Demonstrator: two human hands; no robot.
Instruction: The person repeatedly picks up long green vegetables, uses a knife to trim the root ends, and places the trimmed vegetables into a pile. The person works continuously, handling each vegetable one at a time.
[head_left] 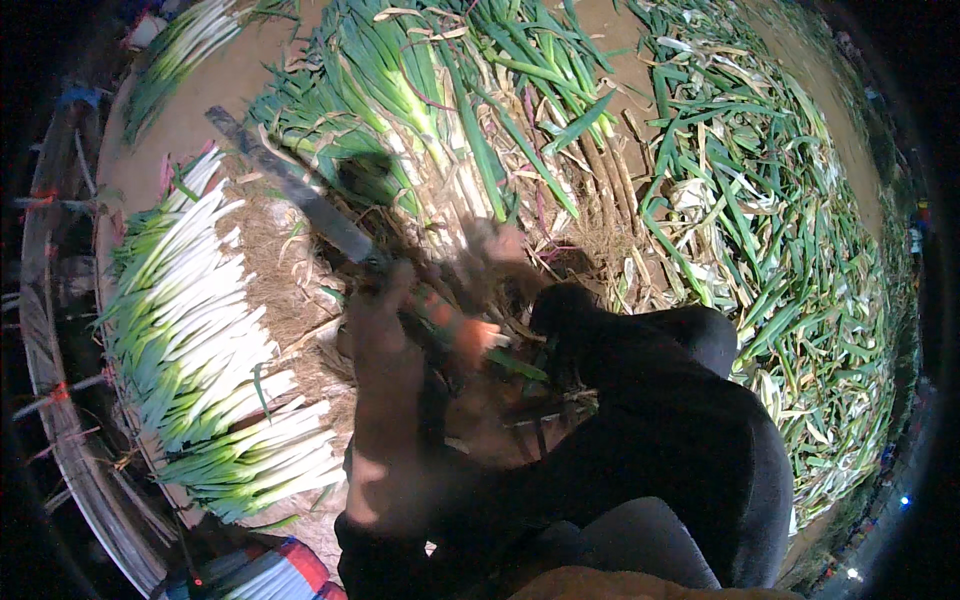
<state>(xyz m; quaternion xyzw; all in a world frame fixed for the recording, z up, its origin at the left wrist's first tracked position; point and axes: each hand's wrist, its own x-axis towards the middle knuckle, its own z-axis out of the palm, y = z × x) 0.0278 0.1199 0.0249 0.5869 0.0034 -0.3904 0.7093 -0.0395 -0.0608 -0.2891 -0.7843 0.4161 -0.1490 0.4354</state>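
Note:
My left hand (388, 290) is closed round a long knife near where its blade and reddish-orange handle meet. The dark blade (295, 185) points to the far left. Motion smears my right hand (495, 250), which is close to the white root ends of a pile of untrimmed green onions (410, 100). Its fingers do not show clearly, nor whether they grip a stalk. Left of the knife lies a long row of cleaned green onions (205, 300), white ends toward me and green leaves outward.
A broad heap of stripped green leaves (760, 230) covers the right side. Cut root hairs (270, 245) litter the ground beside the cleaned row. A wooden rail (50, 330) runs along the left edge. Another bunch of onions (190, 50) lies far left; my dark-clothed knees (680, 430) are close below.

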